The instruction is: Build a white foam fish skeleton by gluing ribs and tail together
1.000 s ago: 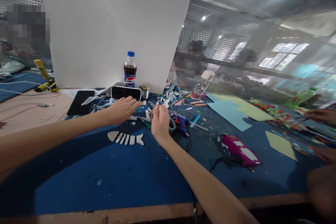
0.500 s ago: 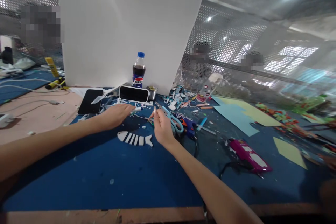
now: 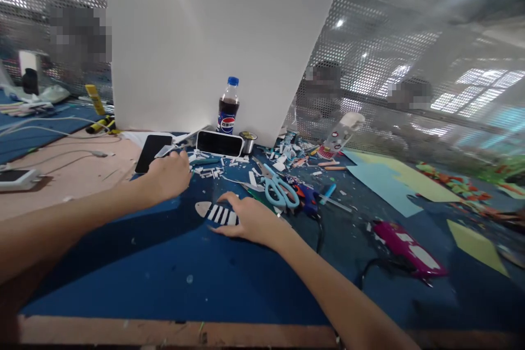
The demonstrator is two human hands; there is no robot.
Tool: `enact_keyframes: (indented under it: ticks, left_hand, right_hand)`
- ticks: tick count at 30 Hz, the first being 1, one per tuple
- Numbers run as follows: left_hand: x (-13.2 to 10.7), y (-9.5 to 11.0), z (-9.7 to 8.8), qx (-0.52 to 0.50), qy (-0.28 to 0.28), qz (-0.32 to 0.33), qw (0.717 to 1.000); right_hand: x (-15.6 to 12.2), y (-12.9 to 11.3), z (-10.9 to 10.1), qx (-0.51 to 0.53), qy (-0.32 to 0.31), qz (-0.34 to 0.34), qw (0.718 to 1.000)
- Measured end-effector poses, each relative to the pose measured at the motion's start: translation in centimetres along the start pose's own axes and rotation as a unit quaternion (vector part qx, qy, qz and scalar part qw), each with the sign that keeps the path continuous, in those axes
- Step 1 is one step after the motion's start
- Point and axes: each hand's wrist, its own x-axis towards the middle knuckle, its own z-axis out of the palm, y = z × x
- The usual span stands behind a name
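My right hand (image 3: pixel 252 219) is low over the blue mat, thumb and fingers spread apart around the tail end of a white fish-bone shape (image 3: pixel 204 208). The fish's head and several slanted white strips show to the left of the fingertips, while its tail is hidden under the hand. I cannot tell whether the fingers touch it. Further left and back, my left hand (image 3: pixel 170 175) has its fingers curled downward beside a black-screened device (image 3: pixel 152 147) with a translucent pointed piece (image 3: pixel 164 151) on it. What those fingers hold, if anything, is hidden.
Light blue scissors (image 3: pixel 279 188) and a blue glue gun (image 3: pixel 308 199) lie right of my right hand. A cola bottle (image 3: pixel 228 109), a propped phone (image 3: pixel 219 144) and a solder-like spool (image 3: pixel 248 143) stand behind white scraps (image 3: pixel 209 172). A magenta device (image 3: pixel 410 249) lies further right.
My right hand has come down from a raised pinch to spread around the fish's tail. My left hand has moved left and its fingers have curled. The view has shifted slightly left.
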Motion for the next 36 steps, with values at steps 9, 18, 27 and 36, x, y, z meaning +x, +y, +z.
enact_keyframes:
  ticks: [9, 18, 27, 36]
  left_hand:
    - [-0.3, 1.1, -2.7, 0.069, -0.134, -0.031, 0.988]
    - [-0.3, 1.3, -3.7, 0.057, -0.187, -0.052, 0.979]
    - [0.1, -0.1, -4.5, -0.011, -0.250, 0.029, 0.968]
    - [-0.1, 0.3, -5.1, -0.026, -0.168, 0.044, 0.984]
  right_hand:
    - [0.0, 0.6, -0.1, 0.052, -0.012, 0.041, 0.998]
    - [0.1, 1.0, -0.5, 0.095, 0.007, 0.079, 0.992]
    - [0.2, -0.4, 0.1, 0.085, -0.009, 0.033, 0.996]
    - [0.5, 0.7, 0.2, 0.038, 0.020, 0.064, 0.997]
